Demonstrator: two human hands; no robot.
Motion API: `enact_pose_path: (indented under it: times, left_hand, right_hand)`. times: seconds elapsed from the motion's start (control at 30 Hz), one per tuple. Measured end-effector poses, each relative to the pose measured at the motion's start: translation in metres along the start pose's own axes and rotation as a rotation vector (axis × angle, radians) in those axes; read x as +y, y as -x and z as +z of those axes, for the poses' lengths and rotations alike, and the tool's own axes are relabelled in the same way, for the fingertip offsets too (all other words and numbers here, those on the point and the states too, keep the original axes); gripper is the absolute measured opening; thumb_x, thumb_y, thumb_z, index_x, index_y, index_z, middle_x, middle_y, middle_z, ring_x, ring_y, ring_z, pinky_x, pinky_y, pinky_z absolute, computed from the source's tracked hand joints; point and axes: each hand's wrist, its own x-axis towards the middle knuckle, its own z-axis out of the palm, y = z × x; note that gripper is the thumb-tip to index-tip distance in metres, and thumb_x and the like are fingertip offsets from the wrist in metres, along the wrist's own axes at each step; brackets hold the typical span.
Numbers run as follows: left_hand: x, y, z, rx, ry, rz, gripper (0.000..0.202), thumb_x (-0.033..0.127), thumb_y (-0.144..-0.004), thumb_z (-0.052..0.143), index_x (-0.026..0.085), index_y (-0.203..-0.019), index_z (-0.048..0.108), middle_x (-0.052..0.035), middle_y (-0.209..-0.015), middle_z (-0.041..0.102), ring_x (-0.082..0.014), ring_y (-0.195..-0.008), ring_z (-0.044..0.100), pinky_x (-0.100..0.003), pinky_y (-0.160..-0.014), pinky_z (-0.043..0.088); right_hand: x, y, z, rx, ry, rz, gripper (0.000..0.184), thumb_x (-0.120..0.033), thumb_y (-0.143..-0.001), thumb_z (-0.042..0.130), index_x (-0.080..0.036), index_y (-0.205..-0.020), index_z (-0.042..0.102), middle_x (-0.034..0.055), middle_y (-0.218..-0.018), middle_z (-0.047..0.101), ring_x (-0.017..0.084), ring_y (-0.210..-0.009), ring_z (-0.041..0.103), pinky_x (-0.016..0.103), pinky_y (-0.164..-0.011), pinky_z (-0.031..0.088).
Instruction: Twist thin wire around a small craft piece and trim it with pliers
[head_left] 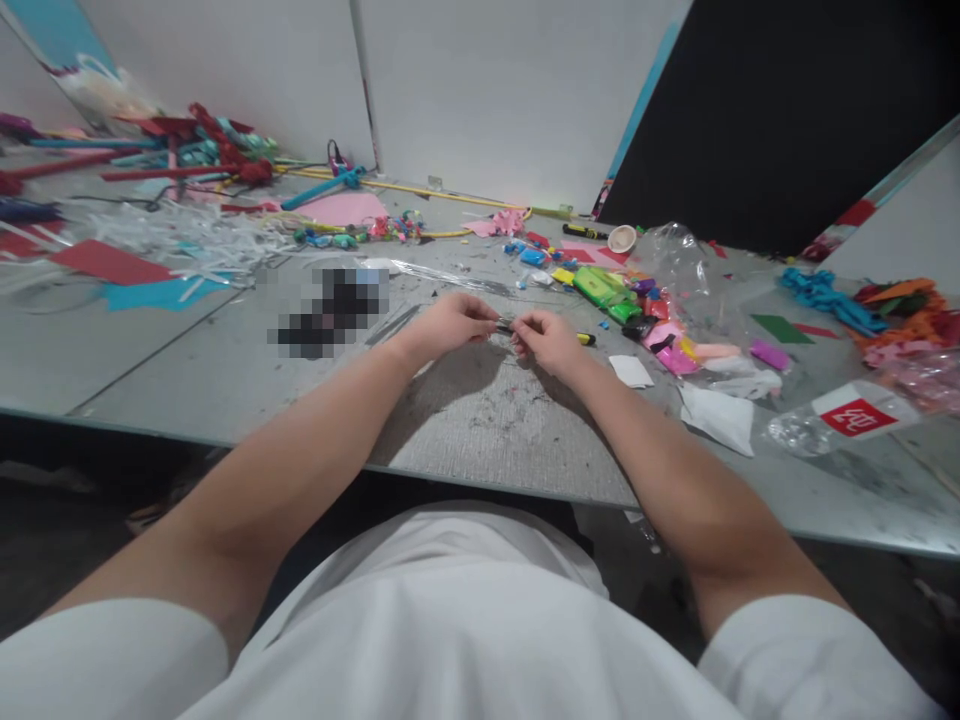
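Observation:
Above the grey table, my left hand (pixel 459 322) and my right hand (pixel 546 342) meet almost fingertip to fingertip. Each is closed in a pinch. A small, thin, dark and shiny piece (pixel 505 324) shows between the fingertips, too small to name. Just past my right hand, the yellow and black end of a tool (pixel 586 339) pokes out, mostly hidden behind the hand. Small dark crumbs lie on the tabletop (pixel 480 420) beneath both hands.
Colourful clay packets (pixel 600 288) and a white paper square (pixel 631 371) lie to the right, with a plastic bottle (pixel 840 418) beyond. A yellow-black cutter (pixel 585 231) rests near the wall. Shredded white strips (pixel 187 235) and red rods (pixel 172 172) crowd the left.

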Motion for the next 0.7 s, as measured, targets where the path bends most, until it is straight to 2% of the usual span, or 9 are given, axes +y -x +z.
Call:
enact_pose_path:
  times: [0.13, 0.23, 0.3, 0.4, 0.5, 0.63, 0.7]
  left_hand:
    - [0.003, 0.002, -0.004, -0.032, -0.199, 0.059, 0.008, 0.012, -0.09, 0.072, 0.015, -0.095, 0.078, -0.0015, -0.075, 0.071, -0.012, -0.065, 0.06, -0.027, -0.066, 0.045]
    - [0.005, 0.005, -0.007, -0.078, -0.352, 0.064, 0.012, 0.01, -0.082, 0.072, 0.016, -0.091, 0.079, -0.0016, -0.074, 0.073, -0.014, -0.067, 0.062, -0.027, -0.066, 0.045]
    - [0.007, 0.006, -0.008, -0.11, -0.444, 0.051, 0.017, 0.01, -0.079, 0.073, 0.017, -0.092, 0.08, -0.0019, -0.074, 0.074, -0.0159, -0.069, 0.066, -0.027, -0.068, 0.047]
    - [0.01, 0.006, -0.012, -0.112, -0.571, 0.036, 0.019, 0.016, -0.078, 0.076, 0.018, -0.095, 0.083, -0.0045, -0.083, 0.079, -0.0195, -0.078, 0.071, -0.027, -0.074, 0.05]
    - [0.011, 0.003, -0.021, -0.056, -0.7, 0.01, 0.02, 0.019, -0.08, 0.076, 0.018, -0.097, 0.085, -0.0091, -0.097, 0.082, -0.0244, -0.091, 0.074, -0.03, -0.083, 0.052]
    - [0.006, -0.001, -0.038, 0.102, -0.856, -0.06, 0.031, 0.012, -0.083, 0.065, 0.012, -0.106, 0.084, -0.0186, -0.11, 0.08, -0.0338, -0.112, 0.072, -0.039, -0.101, 0.052]
    - [0.003, -0.002, -0.046, 0.156, -0.906, -0.108, 0.035, 0.01, -0.082, 0.065, 0.011, -0.112, 0.084, -0.0207, -0.115, 0.079, -0.038, -0.12, 0.069, -0.044, -0.106, 0.051]
  right_hand:
    - [0.0, 0.001, 0.0, -0.032, 0.115, 0.004, 0.023, -0.032, -0.104, 0.063, -0.022, -0.083, 0.061, 0.0016, -0.074, 0.069, 0.014, -0.057, 0.062, 0.028, -0.058, 0.053]
    - [-0.002, 0.003, -0.001, -0.067, 0.252, -0.025, 0.023, -0.021, -0.103, 0.059, -0.02, -0.08, 0.064, 0.0014, -0.069, 0.068, 0.015, -0.059, 0.062, 0.03, -0.063, 0.051]
    - [-0.005, 0.005, -0.001, -0.083, 0.348, -0.056, 0.02, -0.018, -0.098, 0.065, -0.019, -0.078, 0.067, 0.0029, -0.072, 0.07, 0.017, -0.067, 0.064, 0.031, -0.072, 0.051]
    - [-0.01, 0.008, -0.001, -0.09, 0.467, -0.093, 0.009, -0.016, -0.092, 0.073, -0.018, -0.084, 0.074, 0.0056, -0.081, 0.075, 0.02, -0.08, 0.067, 0.033, -0.081, 0.05]
    - [-0.013, 0.009, 0.0, -0.092, 0.539, -0.105, 0.005, -0.015, -0.091, 0.074, -0.018, -0.094, 0.078, 0.0076, -0.088, 0.078, 0.022, -0.086, 0.069, 0.033, -0.083, 0.049]
    - [-0.015, 0.01, 0.0, -0.099, 0.589, -0.102, 0.009, -0.016, -0.093, 0.073, -0.017, -0.098, 0.08, 0.0088, -0.093, 0.079, 0.022, -0.089, 0.071, 0.033, -0.084, 0.05]
    - [-0.016, 0.01, 0.0, -0.104, 0.604, -0.099, 0.009, -0.018, -0.094, 0.073, -0.017, -0.099, 0.08, 0.0095, -0.094, 0.08, 0.022, -0.089, 0.071, 0.033, -0.084, 0.05]
